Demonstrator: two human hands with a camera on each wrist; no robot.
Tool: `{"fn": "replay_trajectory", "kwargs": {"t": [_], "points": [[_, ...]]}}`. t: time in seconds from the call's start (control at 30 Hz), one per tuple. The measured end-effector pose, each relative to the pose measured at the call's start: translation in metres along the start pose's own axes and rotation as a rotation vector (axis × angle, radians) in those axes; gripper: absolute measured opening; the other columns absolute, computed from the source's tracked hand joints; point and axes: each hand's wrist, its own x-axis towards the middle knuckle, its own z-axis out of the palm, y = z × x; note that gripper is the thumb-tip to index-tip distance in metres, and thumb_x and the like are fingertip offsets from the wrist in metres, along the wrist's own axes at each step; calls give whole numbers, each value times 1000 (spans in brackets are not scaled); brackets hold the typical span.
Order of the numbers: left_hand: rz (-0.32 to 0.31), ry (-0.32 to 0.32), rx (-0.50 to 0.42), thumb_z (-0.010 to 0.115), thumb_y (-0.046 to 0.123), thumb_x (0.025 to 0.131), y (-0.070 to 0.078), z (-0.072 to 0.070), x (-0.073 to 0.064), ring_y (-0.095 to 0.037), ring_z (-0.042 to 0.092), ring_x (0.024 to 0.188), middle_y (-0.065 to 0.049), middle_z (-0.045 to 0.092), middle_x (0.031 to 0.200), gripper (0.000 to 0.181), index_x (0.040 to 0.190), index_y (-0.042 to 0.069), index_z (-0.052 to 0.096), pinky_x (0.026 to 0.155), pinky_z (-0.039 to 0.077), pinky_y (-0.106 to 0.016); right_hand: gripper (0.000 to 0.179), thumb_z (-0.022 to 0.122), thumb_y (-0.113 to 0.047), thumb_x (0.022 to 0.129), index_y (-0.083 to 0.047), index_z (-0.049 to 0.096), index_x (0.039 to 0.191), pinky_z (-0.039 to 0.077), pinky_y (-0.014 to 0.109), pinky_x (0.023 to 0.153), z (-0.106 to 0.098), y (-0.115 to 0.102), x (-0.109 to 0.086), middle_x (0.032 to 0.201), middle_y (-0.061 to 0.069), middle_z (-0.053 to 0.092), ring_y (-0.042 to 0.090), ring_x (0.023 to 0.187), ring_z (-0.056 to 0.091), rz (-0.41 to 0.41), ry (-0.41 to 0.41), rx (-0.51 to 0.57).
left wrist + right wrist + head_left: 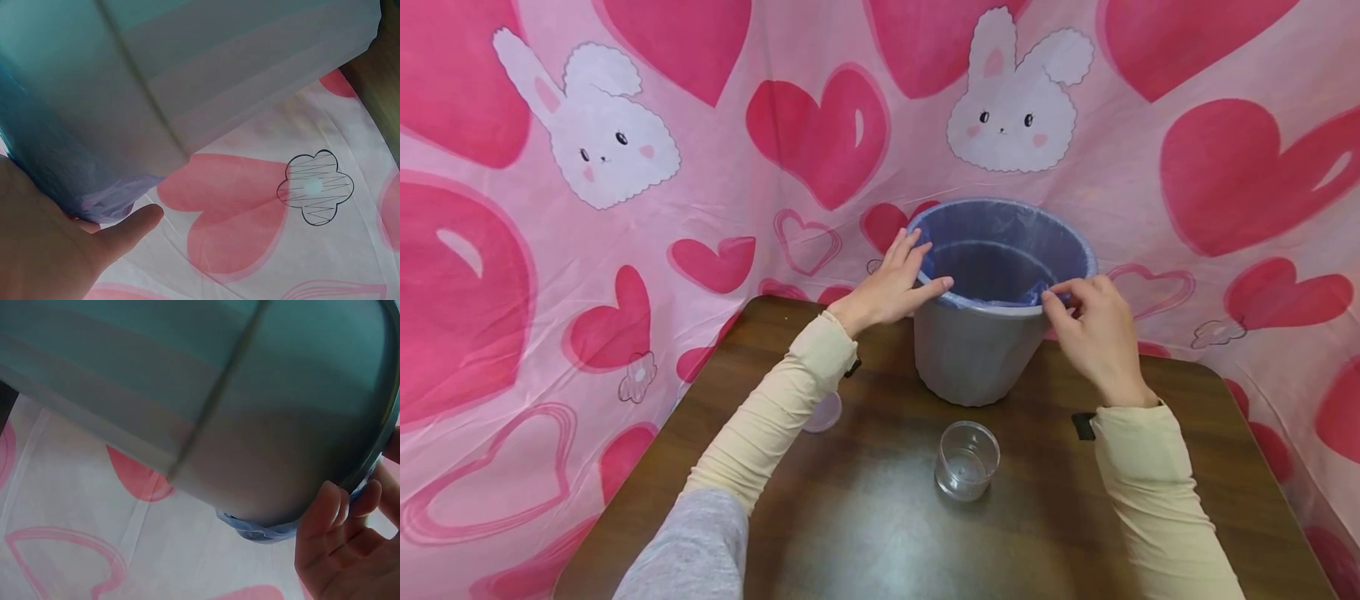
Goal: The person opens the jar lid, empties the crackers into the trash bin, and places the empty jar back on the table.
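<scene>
A grey trash bin [970, 354] stands upright at the back of the table, lined with a thin blue trash bag [1037, 229] whose edge folds over the rim. My left hand [889, 285] lies at the left of the rim, fingers extended and thumb apart. In the left wrist view, the bag's bunched edge [115, 197] hangs beside the thumb. At the front right of the rim, my right hand [1099, 333] pinches the bag between thumb and fingers. The right wrist view shows the curled fingers [322, 515] at the rim, with loose bag film [262, 531] hanging outside the bin.
A clear round cup [967, 462] sits on the dark wooden table [865, 517] in front of the bin. Partly behind the left forearm lies a small round translucent disc [825, 412]. A pink heart-and-rabbit cloth [715, 167] hangs close behind the bin.
</scene>
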Motion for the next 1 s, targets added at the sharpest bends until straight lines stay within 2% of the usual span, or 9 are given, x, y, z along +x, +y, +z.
{"fn": "replay_trajectory", "kwargs": {"t": [0.17,0.37,0.5,0.8,0.9,1.0], "points": [[-2,0,7,34,74,76,1,0,0,-8,-20,135,8,-8,151,91,145,19,12,106,29,-40,22,56,-21,85,0,65,83,31,26,61,-1,3,-1,75,9,49,17,68,43,24,29,47],[1,1,0,35,73,77,0,1,0,-8,-21,135,8,-9,151,91,145,18,12,106,28,-40,20,56,-20,85,-1,63,82,34,17,61,-5,7,-5,77,6,52,3,69,42,19,44,87],[4,-1,2,35,73,77,-1,1,-1,-7,-21,135,9,-10,151,90,145,19,12,107,27,-41,20,57,-19,86,-1,63,83,36,15,62,-8,10,-6,78,5,52,-5,70,41,20,47,106],[17,-7,-8,36,73,77,-3,0,-1,-9,-20,135,8,-9,151,90,145,20,11,105,29,-41,19,56,-19,86,-1,63,85,35,9,62,-13,18,-10,79,2,53,-7,71,43,37,39,114],[30,-10,-18,37,72,77,-5,-1,-2,-9,-20,136,8,-9,151,91,145,19,10,103,34,-38,19,56,-20,87,-2,63,87,36,10,62,-14,21,-12,81,1,54,-5,70,44,52,35,119],[39,-19,-35,39,71,77,-9,-1,-4,-6,-20,135,11,-10,150,90,145,22,8,95,43,-31,20,55,-21,87,-3,62,88,37,9,63,-15,24,-14,83,2,55,-4,70,45,62,29,120]]}}
